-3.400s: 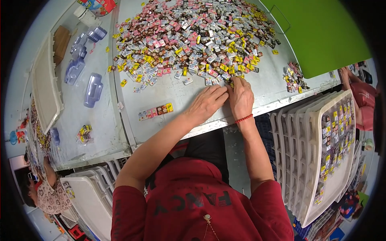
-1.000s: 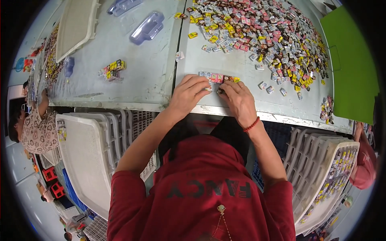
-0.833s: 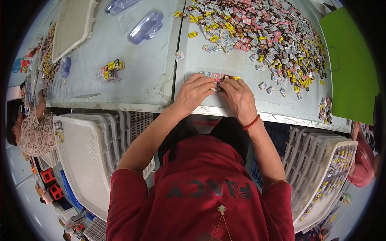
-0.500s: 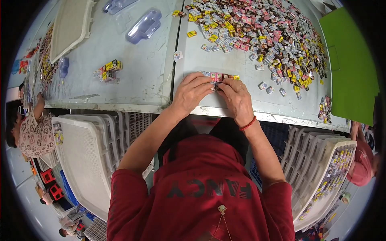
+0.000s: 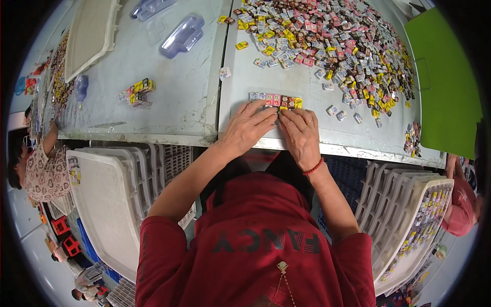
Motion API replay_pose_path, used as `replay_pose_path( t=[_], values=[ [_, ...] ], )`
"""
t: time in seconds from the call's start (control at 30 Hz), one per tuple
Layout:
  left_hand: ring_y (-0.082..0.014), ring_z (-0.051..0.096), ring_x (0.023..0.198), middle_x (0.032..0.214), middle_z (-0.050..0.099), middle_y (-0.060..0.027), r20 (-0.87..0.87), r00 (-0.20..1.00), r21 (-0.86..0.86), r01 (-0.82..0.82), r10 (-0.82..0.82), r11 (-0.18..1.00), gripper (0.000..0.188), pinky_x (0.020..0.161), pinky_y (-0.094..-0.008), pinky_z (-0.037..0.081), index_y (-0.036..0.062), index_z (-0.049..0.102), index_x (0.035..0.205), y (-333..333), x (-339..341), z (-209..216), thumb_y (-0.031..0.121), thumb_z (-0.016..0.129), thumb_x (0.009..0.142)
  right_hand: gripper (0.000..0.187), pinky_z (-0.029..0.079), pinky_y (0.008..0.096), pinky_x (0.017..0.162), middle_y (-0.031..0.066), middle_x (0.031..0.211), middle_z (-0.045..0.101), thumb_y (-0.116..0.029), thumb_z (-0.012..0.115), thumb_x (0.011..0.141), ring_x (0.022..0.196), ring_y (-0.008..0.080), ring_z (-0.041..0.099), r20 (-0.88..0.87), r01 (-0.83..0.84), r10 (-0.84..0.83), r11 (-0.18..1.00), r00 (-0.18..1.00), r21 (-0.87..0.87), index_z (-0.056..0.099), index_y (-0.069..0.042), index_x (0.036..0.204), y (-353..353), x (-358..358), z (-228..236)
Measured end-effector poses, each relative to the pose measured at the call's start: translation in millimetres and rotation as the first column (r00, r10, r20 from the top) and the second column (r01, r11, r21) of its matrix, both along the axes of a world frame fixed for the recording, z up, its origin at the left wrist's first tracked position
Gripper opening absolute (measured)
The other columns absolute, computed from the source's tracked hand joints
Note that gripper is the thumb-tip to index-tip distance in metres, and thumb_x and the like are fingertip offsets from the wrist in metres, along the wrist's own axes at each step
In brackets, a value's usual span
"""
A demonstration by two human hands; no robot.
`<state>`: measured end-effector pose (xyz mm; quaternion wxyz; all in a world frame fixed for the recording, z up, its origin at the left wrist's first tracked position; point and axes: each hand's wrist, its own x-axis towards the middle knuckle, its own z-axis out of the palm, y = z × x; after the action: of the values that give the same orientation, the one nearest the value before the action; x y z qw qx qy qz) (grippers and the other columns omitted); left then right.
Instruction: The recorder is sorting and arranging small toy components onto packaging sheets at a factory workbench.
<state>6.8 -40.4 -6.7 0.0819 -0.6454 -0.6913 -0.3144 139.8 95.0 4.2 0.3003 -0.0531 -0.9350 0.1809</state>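
A compact block of small coloured packs (image 5: 276, 99), in white, pink, brown and yellow, lies near the front edge of the table. My left hand (image 5: 246, 129) reaches over its near left side, fingers bent and close together against the packs. From the right, my right hand (image 5: 300, 134) presses its fingertips on the near right part of the block. Both thumbs and some near packs are hidden under the hands. Beyond them spreads a large heap of loose small packs (image 5: 327, 46), with a few strays (image 5: 341, 115) to the right of my hands.
On the left table section lie a small packed bundle (image 5: 138, 91), a clear plastic shell (image 5: 183, 36) and a white tray (image 5: 92, 30). A green panel (image 5: 445, 82) borders the right. Stacked white crates (image 5: 105, 199) flank me below the table edge. Other people are at both sides.
My fingers have drawn slightly back toward me, uncovering more of the block's far rows. The heap has stayed as it was.
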Motion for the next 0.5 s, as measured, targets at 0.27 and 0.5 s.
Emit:
replay_pose_path(
  t=[0.27,0.5],
  values=[
    [-0.0247,0.064,0.090,0.103,0.065,-0.0129,0.450,0.846,0.013,-0.326,0.286,0.945,0.025,0.076,-0.0345,0.052,-0.0007,0.064,0.107,-19,-16,21,0.012,0.065,0.086,0.026,0.051,0.0301,0.060,0.0148,0.099,0.064,-0.006,0.063,0.087,0.072,0.0225,0.064,0.129,0.303,-0.276,0.904,0.952,-0.300,0.061,0.000,0.112,31,13,-1],
    [-0.0148,0.067,0.063,0.079,0.069,-0.0111,0.832,0.360,-0.310,-0.330,0.423,0.892,0.020,0.051,-0.0272,0.052,-0.0024,0.066,0.101,-13,-31,21,0.012,0.060,0.089,0.027,0.047,0.0240,0.044,0.0078,0.077,0.067,-0.012,0.062,0.089,0.052,0.0094,0.058,0.272,0.306,-0.161,0.685,0.949,-0.661,0.059,0.002,0.112,43,-10,-15]
  ],
)
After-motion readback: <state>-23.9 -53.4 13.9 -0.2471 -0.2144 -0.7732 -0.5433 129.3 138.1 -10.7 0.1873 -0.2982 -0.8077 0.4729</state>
